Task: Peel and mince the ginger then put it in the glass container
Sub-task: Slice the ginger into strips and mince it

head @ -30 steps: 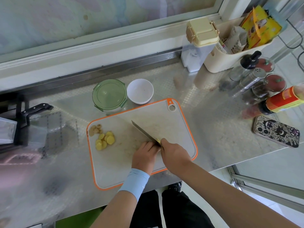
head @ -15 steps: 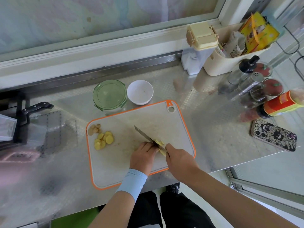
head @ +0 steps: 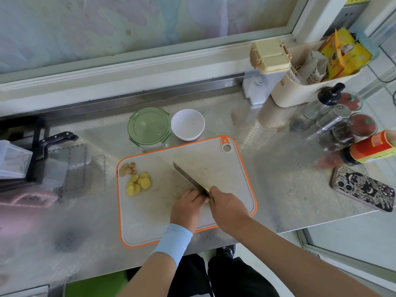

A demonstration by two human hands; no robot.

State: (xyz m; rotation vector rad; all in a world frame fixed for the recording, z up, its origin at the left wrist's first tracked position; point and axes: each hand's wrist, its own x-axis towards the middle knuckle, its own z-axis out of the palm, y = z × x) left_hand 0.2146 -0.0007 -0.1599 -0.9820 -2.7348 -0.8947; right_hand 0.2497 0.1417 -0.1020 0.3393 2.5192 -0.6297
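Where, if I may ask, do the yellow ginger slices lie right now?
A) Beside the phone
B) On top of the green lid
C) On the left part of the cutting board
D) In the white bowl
C: the slices lie in a small pile on the board near its left edge, well to the left of the knife.

Bright window daylight, glare on the steel counter, wide-angle edge warping.
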